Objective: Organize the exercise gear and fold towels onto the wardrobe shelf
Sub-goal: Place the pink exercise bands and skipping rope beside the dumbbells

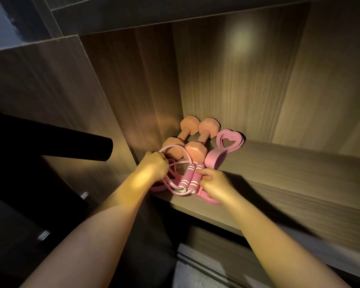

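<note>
Your two forearms, nearest the lens, rise from the bottom edge and meet just below centre frame. The wardrobe shelf (289, 183) runs from centre frame out to the right edge. At its back left corner, two orange dumbbells (187, 138) lie side by side, touching. A pink resistance band (218, 152) lies just right of them, its far end curled into a heart shape. The jump rope is at the shelf's front edge, below the dumbbells in the frame, with its two handles (190, 177) parallel and touching. Your right hand (215, 187) pinches those handles from the right, thumb across the top. Your left hand (154, 165) is closed round the cord (175, 150) loops just left of them. A pink strip shows under the right hand; whether it is band or cord cannot be told. Recommended: keep the handles paired and draw the slack loops in tight so that none hangs over the shelf front. Then seat the bundle ahead of the dumbbells without dragging the band. No towels are in view.
</note>
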Action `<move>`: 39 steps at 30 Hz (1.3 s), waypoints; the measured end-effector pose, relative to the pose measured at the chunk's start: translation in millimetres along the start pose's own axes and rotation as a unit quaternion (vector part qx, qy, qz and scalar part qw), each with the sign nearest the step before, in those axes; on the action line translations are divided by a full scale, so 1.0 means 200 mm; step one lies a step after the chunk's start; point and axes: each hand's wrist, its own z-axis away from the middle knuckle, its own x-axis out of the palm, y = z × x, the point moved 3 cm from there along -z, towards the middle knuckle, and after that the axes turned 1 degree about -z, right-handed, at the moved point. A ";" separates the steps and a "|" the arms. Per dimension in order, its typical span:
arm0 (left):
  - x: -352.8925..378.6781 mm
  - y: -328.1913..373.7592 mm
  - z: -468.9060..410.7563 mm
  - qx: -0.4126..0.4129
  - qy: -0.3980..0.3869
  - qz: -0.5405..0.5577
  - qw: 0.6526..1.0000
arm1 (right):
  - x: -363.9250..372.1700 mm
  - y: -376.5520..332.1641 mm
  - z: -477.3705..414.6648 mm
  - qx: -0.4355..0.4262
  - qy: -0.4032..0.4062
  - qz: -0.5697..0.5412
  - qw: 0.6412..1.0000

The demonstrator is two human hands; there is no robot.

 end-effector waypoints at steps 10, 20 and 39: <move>0.01 0.01 0.00 -0.042 -0.006 -0.045 0.998 | 0.06 -0.02 0.03 -0.051 -0.048 0.053 0.996; 0.13 0.07 0.10 0.193 0.223 -0.241 0.924 | 0.02 -0.01 0.02 -0.107 -0.037 0.184 0.976; 0.31 0.00 0.03 0.180 0.170 -0.094 0.964 | 0.08 0.07 0.08 -0.223 0.064 0.397 0.888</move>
